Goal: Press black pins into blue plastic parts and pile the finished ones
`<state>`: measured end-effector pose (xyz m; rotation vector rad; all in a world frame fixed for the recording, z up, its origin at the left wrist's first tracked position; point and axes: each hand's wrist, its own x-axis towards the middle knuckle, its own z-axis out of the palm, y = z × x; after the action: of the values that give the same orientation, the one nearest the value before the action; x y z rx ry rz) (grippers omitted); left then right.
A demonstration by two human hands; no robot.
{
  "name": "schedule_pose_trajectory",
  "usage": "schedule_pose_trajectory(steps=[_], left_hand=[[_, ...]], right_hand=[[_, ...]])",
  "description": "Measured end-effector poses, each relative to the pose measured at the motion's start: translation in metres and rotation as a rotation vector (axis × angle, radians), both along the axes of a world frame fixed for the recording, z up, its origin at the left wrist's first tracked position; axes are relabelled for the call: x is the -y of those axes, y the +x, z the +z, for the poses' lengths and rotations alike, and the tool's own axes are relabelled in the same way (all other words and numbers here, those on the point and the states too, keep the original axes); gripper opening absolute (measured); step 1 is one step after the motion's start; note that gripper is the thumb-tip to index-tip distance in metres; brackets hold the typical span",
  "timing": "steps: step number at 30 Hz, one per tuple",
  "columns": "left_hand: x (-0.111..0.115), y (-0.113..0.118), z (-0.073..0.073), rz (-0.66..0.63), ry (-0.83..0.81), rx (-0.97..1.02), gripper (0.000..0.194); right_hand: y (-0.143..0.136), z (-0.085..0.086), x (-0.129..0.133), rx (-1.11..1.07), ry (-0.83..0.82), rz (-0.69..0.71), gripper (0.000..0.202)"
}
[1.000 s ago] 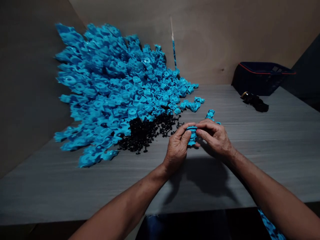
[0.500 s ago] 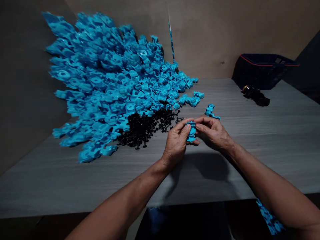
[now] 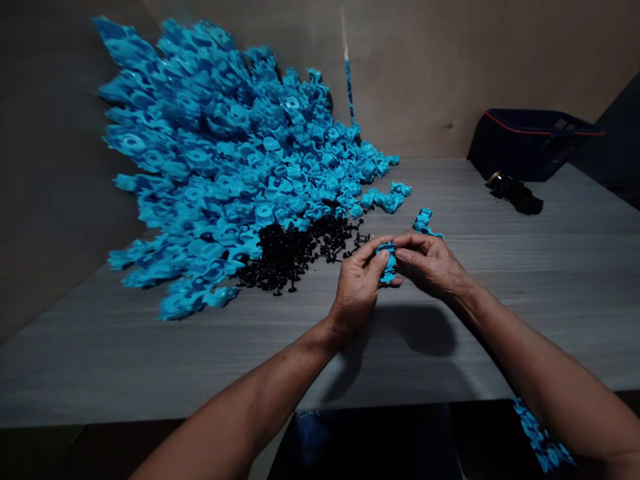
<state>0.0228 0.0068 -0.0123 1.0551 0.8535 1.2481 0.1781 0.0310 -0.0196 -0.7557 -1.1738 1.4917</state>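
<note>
A small blue plastic toy car body (image 3: pixel 389 265) is held up over the table, its hollow, ribbed side facing me. My left hand (image 3: pixel 361 280) grips it from the left, thumb on its face and fingers behind. At its upper right edge, my right hand (image 3: pixel 430 263) is closed, thumb and index finger pinched together against it. Whether a small part sits between those right fingertips is hidden. Just beyond my right hand lie a couple of similar blue pieces (image 3: pixel 424 219). Black wheel axles (image 3: pixel 285 257) lie in a heap left of my hands.
A large pile of blue car bodies (image 3: pixel 210 147) covers the table's back left. A dark blue basket (image 3: pixel 530 150) with a red rim line stands at the back right, a black item with a gold-coloured ring (image 3: pixel 515 193) before it. More blue pieces (image 3: pixel 543 437) show below the table edge.
The whole view has shifted slightly. Both hands keep hold of the toy car body, which has turned a little; the right fingers stay at its upper edge.
</note>
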Motion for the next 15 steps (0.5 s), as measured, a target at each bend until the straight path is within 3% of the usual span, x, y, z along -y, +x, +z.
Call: schedule_pose_trajectory(steps=[8, 15], left_hand=[[0.006, 0.002, 0.01, 0.031, 0.066, -0.064, 0.031], [-0.008, -0.006, 0.015, -0.18, -0.223, 0.28, 0.025]], right_hand=[[-0.002, 0.0, 0.001, -0.023, -0.028, -0.037, 0.032], [0.0, 0.009, 0.004, 0.115, 0.071, -0.108, 0.035]])
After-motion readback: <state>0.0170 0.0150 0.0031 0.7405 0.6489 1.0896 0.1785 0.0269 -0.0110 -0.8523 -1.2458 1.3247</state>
